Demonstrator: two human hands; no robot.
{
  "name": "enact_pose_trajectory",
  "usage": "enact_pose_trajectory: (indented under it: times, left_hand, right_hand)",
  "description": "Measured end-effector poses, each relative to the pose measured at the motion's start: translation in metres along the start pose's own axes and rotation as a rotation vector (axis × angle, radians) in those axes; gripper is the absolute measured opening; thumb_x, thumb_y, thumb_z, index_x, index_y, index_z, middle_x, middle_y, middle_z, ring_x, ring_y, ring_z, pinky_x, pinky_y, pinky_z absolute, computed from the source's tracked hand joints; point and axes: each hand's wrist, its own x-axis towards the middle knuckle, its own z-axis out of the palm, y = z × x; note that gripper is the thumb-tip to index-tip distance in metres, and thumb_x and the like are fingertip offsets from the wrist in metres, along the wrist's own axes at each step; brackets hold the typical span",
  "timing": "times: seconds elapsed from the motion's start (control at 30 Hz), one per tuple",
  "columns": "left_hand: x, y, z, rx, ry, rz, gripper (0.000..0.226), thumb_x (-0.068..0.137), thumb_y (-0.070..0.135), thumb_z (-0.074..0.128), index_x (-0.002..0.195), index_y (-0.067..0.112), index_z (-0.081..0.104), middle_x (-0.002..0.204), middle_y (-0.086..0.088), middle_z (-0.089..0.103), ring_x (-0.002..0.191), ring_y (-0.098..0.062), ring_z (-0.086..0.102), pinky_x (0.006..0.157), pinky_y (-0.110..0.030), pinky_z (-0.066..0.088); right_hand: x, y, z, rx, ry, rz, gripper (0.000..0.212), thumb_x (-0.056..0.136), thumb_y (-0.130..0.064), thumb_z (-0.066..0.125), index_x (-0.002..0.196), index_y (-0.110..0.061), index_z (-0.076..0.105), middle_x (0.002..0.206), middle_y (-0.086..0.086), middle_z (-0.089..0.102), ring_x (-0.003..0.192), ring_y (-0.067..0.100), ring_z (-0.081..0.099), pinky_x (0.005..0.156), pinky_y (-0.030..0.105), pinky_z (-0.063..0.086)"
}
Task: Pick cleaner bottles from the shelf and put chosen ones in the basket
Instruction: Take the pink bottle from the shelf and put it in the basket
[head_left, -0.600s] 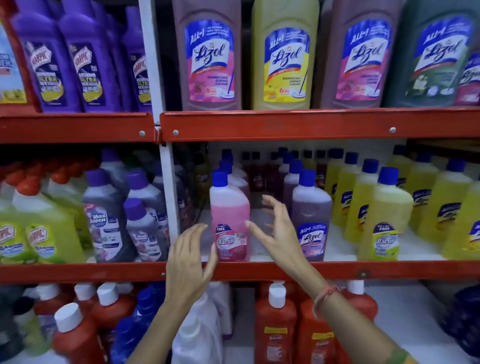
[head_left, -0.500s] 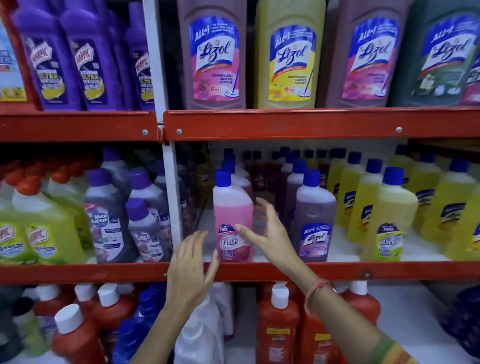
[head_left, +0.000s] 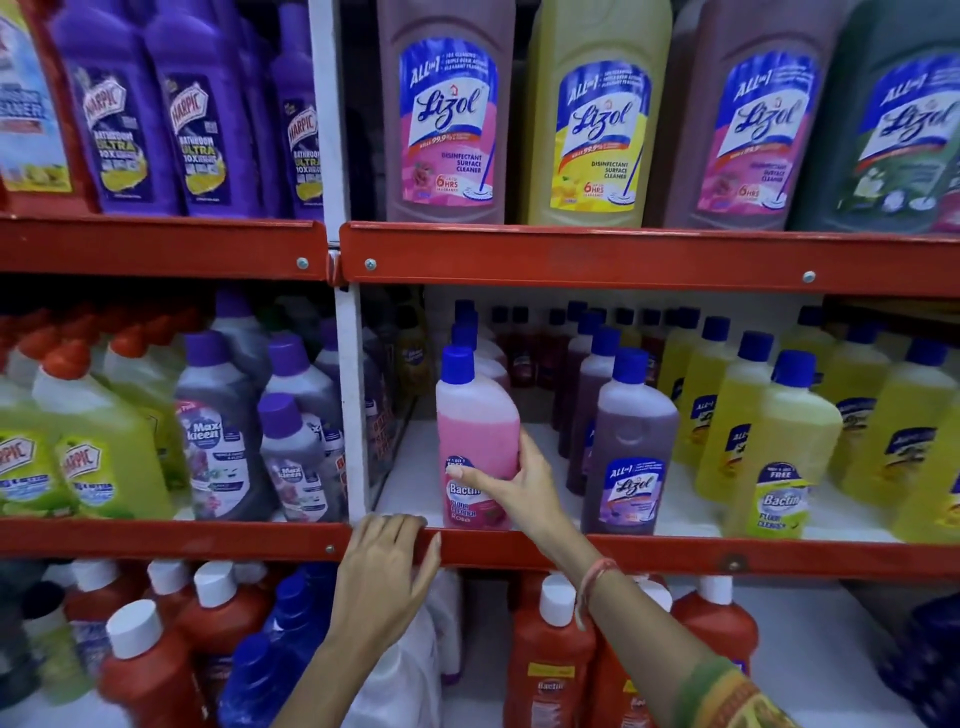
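A pink Bactin floor cleaner bottle (head_left: 475, 421) with a blue cap stands upright at the front of the middle shelf (head_left: 675, 558). My right hand (head_left: 511, 486) wraps around its lower right side, thumb across the label. My left hand (head_left: 382, 569) rests with fingers over the red shelf edge, just left of and below the bottle, holding nothing. No basket is in view.
A purple Lizol bottle (head_left: 631, 452) stands close to the right of the pink one, then rows of yellow bottles (head_left: 782, 452). Purple Maxkleen bottles (head_left: 223, 436) fill the left bay past the white upright (head_left: 353, 415). Large Lizol bottles (head_left: 447, 114) above, red bottles (head_left: 550, 665) below.
My right hand has closed around the pink bottle. My left hand dropped from beside the bottle to the red shelf edge. The camera moved closer.
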Motion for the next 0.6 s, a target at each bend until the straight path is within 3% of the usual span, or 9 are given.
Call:
enact_pose_trajectory:
  times: [0.13, 0.27, 0.4, 0.53, 0.6]
  left_hand:
    - [-0.001, 0.017, 0.002, -0.008, -0.028, -0.007, 0.040, 0.090, 0.041, 0.039, 0.097, 0.012, 0.066, 0.091, -0.002, 0.071, 0.087, -0.023, 0.064, 0.090, -0.046, 0.048]
    - [0.002, 0.046, 0.011, -0.037, -0.047, 0.005, 0.044, 0.090, 0.044, 0.038, 0.102, 0.014, 0.067, 0.096, -0.001, 0.072, 0.093, -0.021, 0.064, 0.095, -0.046, 0.046]
    - [0.005, 0.077, 0.023, -0.035, -0.132, 0.051, 0.050, 0.091, 0.051, 0.031, 0.113, 0.017, 0.061, 0.107, 0.001, 0.068, 0.104, -0.021, 0.060, 0.102, -0.054, 0.036]
    - [0.002, 0.090, 0.031, 0.010, -0.203, 0.068, 0.054, 0.091, 0.055, 0.029, 0.125, 0.020, 0.053, 0.118, 0.003, 0.061, 0.115, -0.019, 0.052, 0.105, -0.064, 0.026]
    - [0.000, 0.090, 0.032, 0.019, -0.194, 0.072, 0.053, 0.091, 0.054, 0.030, 0.126, 0.021, 0.052, 0.118, 0.003, 0.061, 0.115, -0.019, 0.052, 0.105, -0.063, 0.025]
  right_hand:
    - [-0.017, -0.022, -0.015, -0.076, 0.075, -0.153, 0.061, 0.062, -0.032, 0.087, 0.107, -0.044, 0.048, 0.106, -0.010, 0.066, 0.098, 0.013, 0.066, 0.078, 0.029, 0.060]
    - [-0.040, -0.055, -0.041, -0.202, 0.158, -0.324, 0.058, 0.062, -0.044, 0.084, 0.106, -0.036, 0.047, 0.105, -0.004, 0.064, 0.097, 0.012, 0.064, 0.074, 0.033, 0.059]
    - [-0.065, -0.083, -0.073, -0.338, 0.239, -0.455, 0.063, 0.062, -0.052, 0.080, 0.112, -0.035, 0.045, 0.105, -0.010, 0.060, 0.094, 0.006, 0.060, 0.069, 0.023, 0.055]
    - [-0.088, -0.099, -0.103, -0.550, 0.352, -0.557, 0.073, 0.063, -0.057, 0.077, 0.119, -0.023, 0.046, 0.104, -0.012, 0.054, 0.085, -0.003, 0.046, 0.064, 0.001, 0.041]
    - [-0.098, -0.103, -0.114, -0.646, 0.407, -0.617, 0.071, 0.066, -0.052, 0.078, 0.121, -0.022, 0.044, 0.104, -0.009, 0.057, 0.085, -0.003, 0.045, 0.061, 0.002, 0.042]
